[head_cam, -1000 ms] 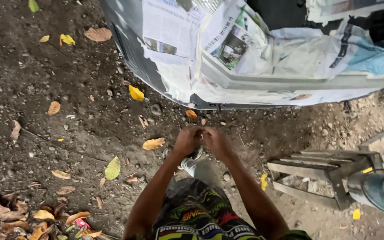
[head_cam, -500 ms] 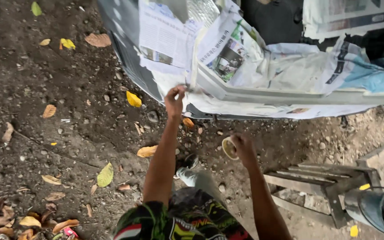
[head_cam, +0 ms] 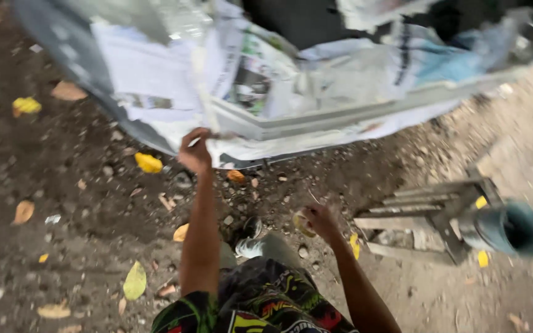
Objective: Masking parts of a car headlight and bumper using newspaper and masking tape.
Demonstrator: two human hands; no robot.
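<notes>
My left hand (head_cam: 195,151) reaches up and pinches the lower edge of newspaper sheets (head_cam: 155,80) that cover a grey metal panel (head_cam: 365,114). A strip of pale tape (head_cam: 200,74) runs up the paper from the fingers. My right hand (head_cam: 319,221) is lower, near my knee, and holds a small roll of tape (head_cam: 303,223). The picture is blurred by motion.
Bare dirt with pebbles and fallen yellow and brown leaves (head_cam: 148,163) lies below. A low wooden frame (head_cam: 427,216) sits at the right with a grey-green pipe or can (head_cam: 507,228) beside it. My shoe (head_cam: 248,237) shows between my arms.
My hands, together low a second ago, have parted. The left rose to the paper's edge and stays there; the right dropped with the tape roll. The view shifted closer.
</notes>
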